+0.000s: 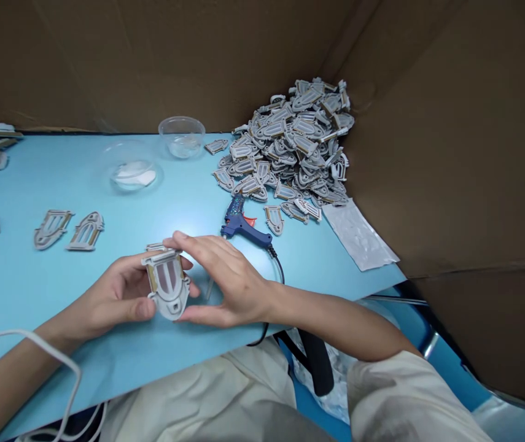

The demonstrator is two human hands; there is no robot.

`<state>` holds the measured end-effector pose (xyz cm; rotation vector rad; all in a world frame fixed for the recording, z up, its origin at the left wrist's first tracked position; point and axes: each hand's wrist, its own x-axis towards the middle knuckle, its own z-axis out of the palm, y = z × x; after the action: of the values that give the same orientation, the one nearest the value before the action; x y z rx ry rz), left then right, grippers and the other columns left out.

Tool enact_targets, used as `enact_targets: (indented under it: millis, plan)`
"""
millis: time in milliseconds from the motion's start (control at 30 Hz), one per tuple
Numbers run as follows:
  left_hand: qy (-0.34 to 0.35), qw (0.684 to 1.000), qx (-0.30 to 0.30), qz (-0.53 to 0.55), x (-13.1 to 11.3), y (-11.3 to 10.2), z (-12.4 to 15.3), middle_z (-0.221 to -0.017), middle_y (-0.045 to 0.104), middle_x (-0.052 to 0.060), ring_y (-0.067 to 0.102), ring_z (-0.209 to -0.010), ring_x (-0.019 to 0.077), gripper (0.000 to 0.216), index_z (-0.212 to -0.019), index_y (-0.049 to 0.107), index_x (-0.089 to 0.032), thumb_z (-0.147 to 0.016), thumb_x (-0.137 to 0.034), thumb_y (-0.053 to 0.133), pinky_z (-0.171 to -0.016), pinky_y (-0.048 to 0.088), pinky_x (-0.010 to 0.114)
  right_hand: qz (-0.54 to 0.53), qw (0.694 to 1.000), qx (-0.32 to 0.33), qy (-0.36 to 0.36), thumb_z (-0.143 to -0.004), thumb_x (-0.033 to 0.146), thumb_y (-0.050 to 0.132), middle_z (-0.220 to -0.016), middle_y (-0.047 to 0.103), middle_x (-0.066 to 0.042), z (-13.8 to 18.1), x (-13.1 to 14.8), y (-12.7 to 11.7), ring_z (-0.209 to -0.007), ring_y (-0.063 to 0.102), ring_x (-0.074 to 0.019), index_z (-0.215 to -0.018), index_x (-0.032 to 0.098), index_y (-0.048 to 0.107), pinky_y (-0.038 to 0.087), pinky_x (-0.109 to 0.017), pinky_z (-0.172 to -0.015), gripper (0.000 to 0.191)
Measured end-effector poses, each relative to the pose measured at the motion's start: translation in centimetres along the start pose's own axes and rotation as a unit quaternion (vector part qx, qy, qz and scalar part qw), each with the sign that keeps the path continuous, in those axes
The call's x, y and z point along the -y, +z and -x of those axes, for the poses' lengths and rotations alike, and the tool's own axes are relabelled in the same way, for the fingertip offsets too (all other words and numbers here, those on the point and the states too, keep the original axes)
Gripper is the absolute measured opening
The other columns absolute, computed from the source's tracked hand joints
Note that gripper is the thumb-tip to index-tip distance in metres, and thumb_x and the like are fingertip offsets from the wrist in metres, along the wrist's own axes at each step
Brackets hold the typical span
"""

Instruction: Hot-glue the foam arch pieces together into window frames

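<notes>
Between both hands, above the near part of the table, is a light grey plastic arch-shaped part [170, 310] with slots and tan strips along its sides. Its rounded end points down toward me. My left hand [121, 291] holds it from the left, thumb at the side edge and fingers behind. My right hand [237, 285] grips the same part with fingertips on its top edge and thumb at the lower end. A second grey edge shows behind its top, but I cannot tell whether that is a separate piece. Beyond my right hand lies a blue glue gun [248, 232] with an orange trigger.
A large heap of similar grey parts [290, 141] fills the back right. Two more arch parts [85, 232] lie at left. Clear plastic bowls [182, 136] stand at the back. A white plastic sheet [358, 236] lies at right; a white cable [54, 351] crosses my left forearm. Cardboard walls [151, 61] surround the table.
</notes>
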<state>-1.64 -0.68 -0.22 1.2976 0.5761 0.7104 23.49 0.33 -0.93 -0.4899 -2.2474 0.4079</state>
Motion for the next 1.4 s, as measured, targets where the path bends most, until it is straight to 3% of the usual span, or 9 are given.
enact_targets:
  millis: [133,267,367,467,567,667,833,1033,1400]
  plan:
    - [-0.003,1.000,0.001,-0.018,0.2,0.1,0.2,-0.099,0.084,0.008,0.082,-0.082,0.0267,0.053,-0.136,0.078,-0.036,-0.090,-0.061,0.088,-0.075,0.068,0.038,-0.038,0.999,-0.023,-0.010,-0.110,0.051,0.062,-0.162,0.059,-0.017,0.3,0.1,0.6,-0.145,0.062,-0.0241,-0.177,0.019,0.014,0.055,-0.041,-0.119,0.088]
    - [0.066,0.976,-0.088,-0.187,-0.1,-1.2,0.4,-0.097,0.079,0.009,0.072,-0.078,0.0229,0.070,-0.126,0.079,-0.025,-0.083,-0.080,0.083,-0.069,0.060,0.034,-0.056,0.997,-0.047,0.025,-0.105,0.042,0.067,-0.161,0.058,-0.018,0.2,0.1,0.2,-0.148,0.059,-0.0262,-0.175,0.019,0.022,0.055,-0.044,-0.121,0.086]
    - [0.121,0.883,-0.154,-0.426,-0.7,-3.1,0.6,-0.092,0.075,0.006,0.066,-0.081,0.0222,0.066,-0.118,0.077,-0.021,-0.091,-0.081,0.074,-0.078,0.055,0.036,-0.054,0.995,-0.058,0.061,-0.100,0.037,0.067,-0.165,0.054,-0.018,0.0,0.0,-0.1,-0.148,0.058,-0.0290,-0.175,0.022,0.018,0.056,-0.048,-0.120,0.091]
    - [0.110,0.773,-0.141,-0.609,-1.4,-4.6,0.7,-0.101,0.074,0.008,0.068,-0.091,0.0277,0.076,-0.122,0.075,-0.021,-0.088,-0.089,0.069,-0.085,0.052,0.041,-0.057,0.992,-0.079,0.078,-0.097,0.031,0.068,-0.167,0.051,-0.018,-0.1,0.1,-0.4,-0.149,0.057,-0.0304,-0.175,0.025,0.017,0.059,-0.049,-0.115,0.093]
    - [0.030,0.715,-0.095,-0.692,-1.9,-4.8,0.6,-0.124,0.071,0.015,0.070,-0.103,0.0364,0.096,-0.139,0.070,-0.022,-0.075,-0.094,0.075,-0.087,0.055,0.046,-0.069,0.990,-0.095,0.074,-0.095,0.027,0.070,-0.165,0.053,-0.016,-0.1,0.4,-0.6,-0.146,0.058,-0.0301,-0.175,0.025,0.021,0.060,-0.048,-0.113,0.093]
    - [-0.037,0.681,-0.065,-0.728,-1.9,-4.2,0.5,-0.130,0.069,0.017,0.070,-0.110,0.0414,0.086,-0.136,0.070,-0.020,-0.078,-0.083,0.079,-0.091,0.056,0.052,-0.071,0.990,-0.100,0.067,-0.094,0.024,0.071,-0.165,0.053,-0.016,-0.2,0.6,-0.7,-0.147,0.058,-0.0307,-0.174,0.026,0.023,0.060,-0.049,-0.113,0.093]
    - [-0.023,0.705,-0.088,-0.704,-1.5,-3.1,0.3,-0.122,0.074,0.015,0.073,-0.105,0.0382,0.054,-0.122,0.071,-0.020,-0.085,-0.059,0.076,-0.091,0.057,0.050,-0.072,0.991,-0.094,0.064,-0.095,0.023,0.070,-0.166,0.052,-0.017,-0.2,0.8,-0.7,-0.148,0.058,-0.0312,-0.175,0.025,0.022,0.060,-0.049,-0.114,0.093]
    - [0.182,0.756,-0.175,-0.604,-2.1,-1.6,0.5,-0.101,0.071,0.004,0.068,-0.085,0.0256,0.065,-0.145,0.057,-0.025,-0.084,-0.039,0.075,-0.083,0.055,0.039,-0.078,0.990,-0.075,0.089,-0.094,0.025,0.071,-0.163,0.055,-0.017,-0.1,1.0,-0.8,-0.145,0.060,-0.0319,-0.173,0.026,0.025,0.061,-0.049,-0.112,0.091]
    - [0.215,0.731,-0.203,-0.615,-2.2,-0.4,0.5,-0.100,0.070,0.005,0.068,-0.086,0.0244,0.061,-0.142,0.058,-0.024,-0.088,-0.043,0.080,-0.084,0.056,0.037,-0.077,0.990,-0.067,0.094,-0.093,0.027,0.072,-0.159,0.058,-0.018,-0.1,0.7,-0.6,-0.140,0.063,-0.0311,-0.171,0.024,0.029,0.061,-0.048,-0.110,0.090]
